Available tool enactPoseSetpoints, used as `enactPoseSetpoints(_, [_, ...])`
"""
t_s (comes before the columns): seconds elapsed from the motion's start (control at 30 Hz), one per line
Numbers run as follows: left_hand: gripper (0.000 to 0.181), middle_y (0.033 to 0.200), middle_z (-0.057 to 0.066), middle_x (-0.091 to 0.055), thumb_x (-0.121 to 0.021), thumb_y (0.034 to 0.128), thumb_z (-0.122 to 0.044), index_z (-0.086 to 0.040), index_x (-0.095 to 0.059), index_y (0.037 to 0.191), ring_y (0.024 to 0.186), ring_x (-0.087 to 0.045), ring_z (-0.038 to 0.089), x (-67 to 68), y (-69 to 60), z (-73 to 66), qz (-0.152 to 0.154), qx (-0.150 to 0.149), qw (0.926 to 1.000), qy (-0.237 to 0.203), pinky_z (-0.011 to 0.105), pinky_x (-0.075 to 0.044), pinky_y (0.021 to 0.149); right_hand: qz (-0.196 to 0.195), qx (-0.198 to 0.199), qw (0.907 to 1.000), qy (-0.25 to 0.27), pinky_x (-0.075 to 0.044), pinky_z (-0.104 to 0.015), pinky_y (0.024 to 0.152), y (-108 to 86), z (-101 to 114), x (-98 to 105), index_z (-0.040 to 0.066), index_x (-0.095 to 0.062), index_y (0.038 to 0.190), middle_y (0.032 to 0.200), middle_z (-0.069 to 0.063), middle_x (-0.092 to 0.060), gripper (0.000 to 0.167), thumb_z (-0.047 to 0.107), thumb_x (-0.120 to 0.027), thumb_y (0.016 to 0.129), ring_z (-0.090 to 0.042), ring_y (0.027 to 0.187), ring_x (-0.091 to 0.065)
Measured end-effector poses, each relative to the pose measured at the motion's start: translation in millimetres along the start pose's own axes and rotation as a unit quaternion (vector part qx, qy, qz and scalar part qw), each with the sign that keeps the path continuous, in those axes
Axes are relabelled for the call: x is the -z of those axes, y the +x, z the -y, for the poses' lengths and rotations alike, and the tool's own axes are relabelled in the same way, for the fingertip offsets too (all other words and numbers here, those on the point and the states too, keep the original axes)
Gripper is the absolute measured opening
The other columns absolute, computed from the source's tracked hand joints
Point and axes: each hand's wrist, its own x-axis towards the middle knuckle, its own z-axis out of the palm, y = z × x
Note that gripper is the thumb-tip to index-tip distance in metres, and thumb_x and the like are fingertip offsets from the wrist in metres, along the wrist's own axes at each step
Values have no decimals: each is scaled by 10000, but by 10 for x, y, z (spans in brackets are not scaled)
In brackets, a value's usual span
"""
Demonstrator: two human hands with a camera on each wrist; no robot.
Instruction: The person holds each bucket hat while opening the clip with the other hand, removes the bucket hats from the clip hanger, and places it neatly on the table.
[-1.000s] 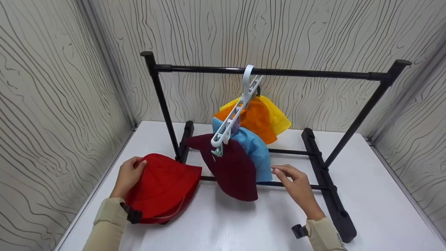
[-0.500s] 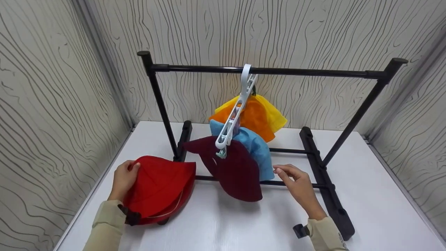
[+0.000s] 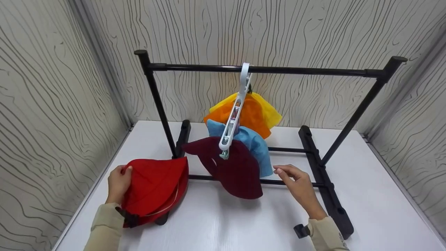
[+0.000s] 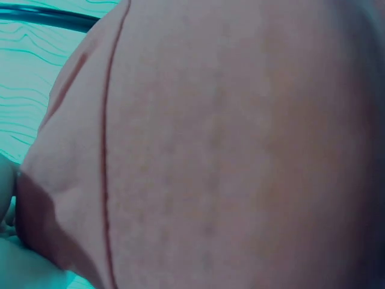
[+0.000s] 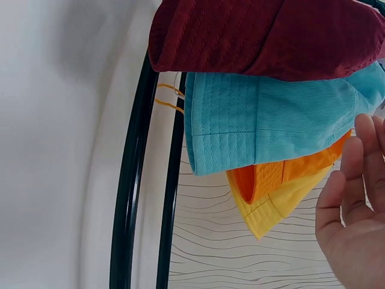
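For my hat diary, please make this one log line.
left hand: holds red hat | right hand: near blue hat | white hanger: on black rail

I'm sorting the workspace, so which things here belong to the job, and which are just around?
Seemingly part of the job:
- red hat, pinched by the left hand
- maroon hat, blue hat, orange hat, yellow hat, all hanging
- hanger
- rack, bearing the hanger

Seemingly just around:
- table
- patterned walls

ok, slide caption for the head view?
Left hand holds red hat; right hand near blue hat on white hanger.
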Motion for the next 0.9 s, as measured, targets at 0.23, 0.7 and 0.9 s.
enactPoseSetpoints(0.23, [417,1237,375,-510,-416,1005,-180,153,-487,1247,1152,-498,480,3,-8,80,37,255,9997,-28,556,-409,993,-20,-79,10000,40,-509,-140,790,-7,-10,11,86,-737,1041,922,-7,-711,167,65,-634,911,-25,871,-628])
enactPoseSetpoints(0.7, [412,1195,359,-505,-388,1013,-188,159,-484,1214,1081,-495,416,-48,-72,273,5,690,9958,-609,479,-427,920,-155,-255,9995,94,-489,-112,738,-59,92,1,-30,-712,1040,909,-128,-697,174,-23,-602,905,13,827,-606])
enactPoseSetpoints(0.9, [445,1233,371,-471,-364,1019,-202,170,-446,1250,1105,-473,423,-82,-95,362,118,790,9941,-733,463,-409,936,-127,-390,9991,101,-498,-125,751,-65,-37,13,50,-732,1043,917,-50,-700,171,39,-619,915,-21,850,-623])
